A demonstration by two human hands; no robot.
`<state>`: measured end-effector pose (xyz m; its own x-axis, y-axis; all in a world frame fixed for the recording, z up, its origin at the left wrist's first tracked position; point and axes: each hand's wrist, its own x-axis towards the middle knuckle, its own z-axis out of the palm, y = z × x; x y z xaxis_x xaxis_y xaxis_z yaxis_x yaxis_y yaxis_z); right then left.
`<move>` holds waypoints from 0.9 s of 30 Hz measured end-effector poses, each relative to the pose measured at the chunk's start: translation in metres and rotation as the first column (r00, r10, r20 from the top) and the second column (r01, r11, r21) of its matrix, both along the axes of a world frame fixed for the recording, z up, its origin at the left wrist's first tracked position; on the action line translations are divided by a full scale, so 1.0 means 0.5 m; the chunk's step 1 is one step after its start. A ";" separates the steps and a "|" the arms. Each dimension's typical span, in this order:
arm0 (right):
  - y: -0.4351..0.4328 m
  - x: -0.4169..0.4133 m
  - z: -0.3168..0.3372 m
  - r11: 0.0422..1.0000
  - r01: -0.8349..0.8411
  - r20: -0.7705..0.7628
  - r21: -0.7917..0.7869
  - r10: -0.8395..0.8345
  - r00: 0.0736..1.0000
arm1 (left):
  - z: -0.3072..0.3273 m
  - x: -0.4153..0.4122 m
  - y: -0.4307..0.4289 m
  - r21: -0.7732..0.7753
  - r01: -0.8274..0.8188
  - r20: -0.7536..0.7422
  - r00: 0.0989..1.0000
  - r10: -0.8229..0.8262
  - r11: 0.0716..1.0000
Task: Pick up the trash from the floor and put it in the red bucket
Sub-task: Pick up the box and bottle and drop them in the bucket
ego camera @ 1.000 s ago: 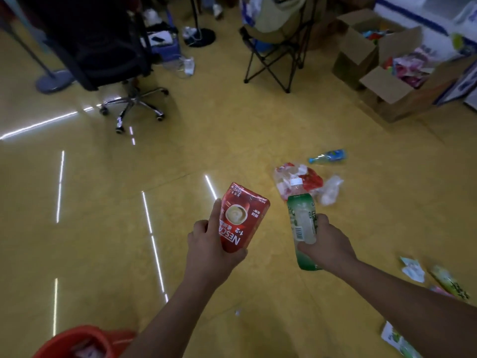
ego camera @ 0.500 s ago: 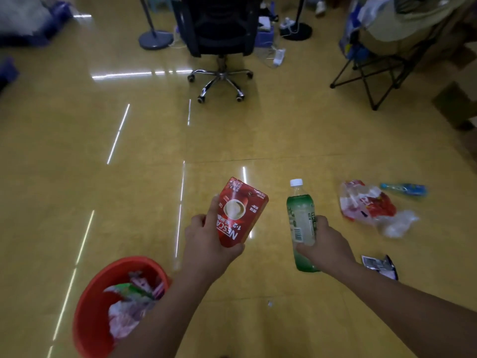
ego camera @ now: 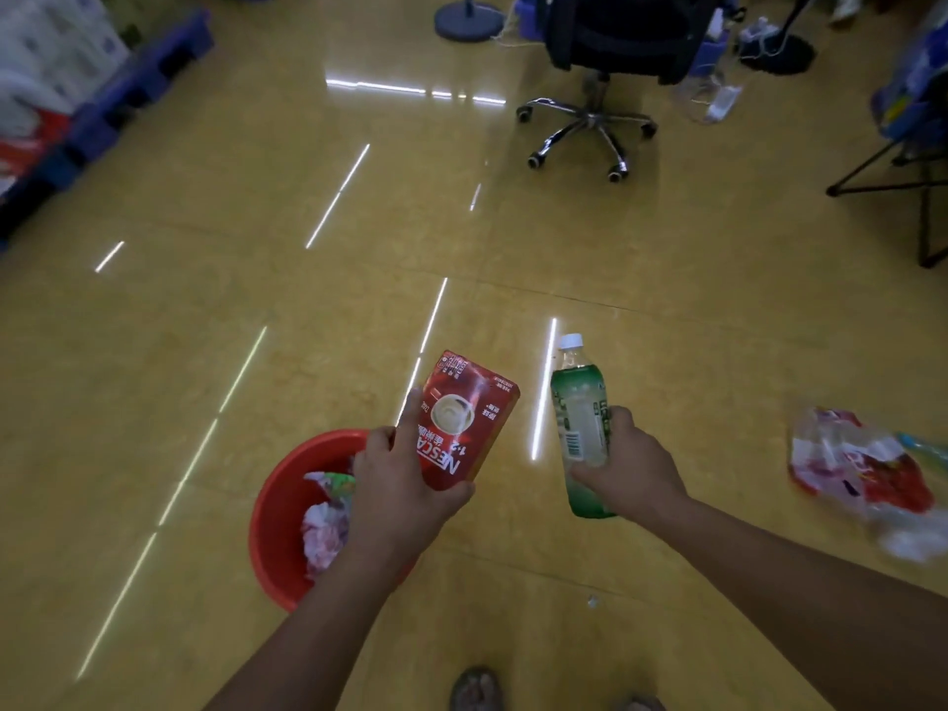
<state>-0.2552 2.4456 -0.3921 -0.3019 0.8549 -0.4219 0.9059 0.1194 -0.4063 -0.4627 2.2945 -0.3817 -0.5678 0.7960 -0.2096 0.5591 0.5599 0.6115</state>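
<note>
Two pieces held at once, likely so both go in on one trip: left grip [ego camera: 405, 484] wraps box [ego camera: 464, 418] over right edge of bucket [ego camera: 277, 505], right grip [ego camera: 631, 464] clasps upright bottle [ego camera: 579, 418] just beside, wrapper [ego camera: 862, 474] lies on floor [ego camera: 359, 300] well to the right.

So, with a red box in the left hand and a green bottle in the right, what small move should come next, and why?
Probably shift the left hand leftward to bring the red box over the red bucket: the box appears beside its right rim, not above the opening.
</note>
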 end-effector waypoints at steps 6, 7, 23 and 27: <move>-0.040 -0.121 -0.046 0.989 -0.144 -0.015 -0.016 0.144 0.989 | -0.045 -0.060 -0.094 -0.030 -0.162 0.050 0.985 0.164 0.986; -0.046 -0.139 -0.054 0.986 -0.163 -0.020 -0.018 0.163 0.986 | -0.055 -0.070 -0.110 -0.039 -0.190 0.054 0.980 0.192 0.981; -0.185 -0.364 -0.257 0.853 -0.507 -0.119 -0.125 0.494 0.861 | -0.297 -0.138 -0.327 -0.216 -0.586 0.251 0.740 0.624 0.781; -0.204 -0.404 -0.318 0.815 -0.571 -0.104 -0.097 0.562 0.821 | -0.350 -0.143 -0.349 -0.243 -0.632 0.282 0.679 0.678 0.735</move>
<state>-0.4573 2.3434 -0.5509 -0.7484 0.4690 -0.4690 0.6630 0.5502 -0.5077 -0.5340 2.1199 -0.5567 -0.8112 0.2034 -0.5482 -0.2017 0.7826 0.5889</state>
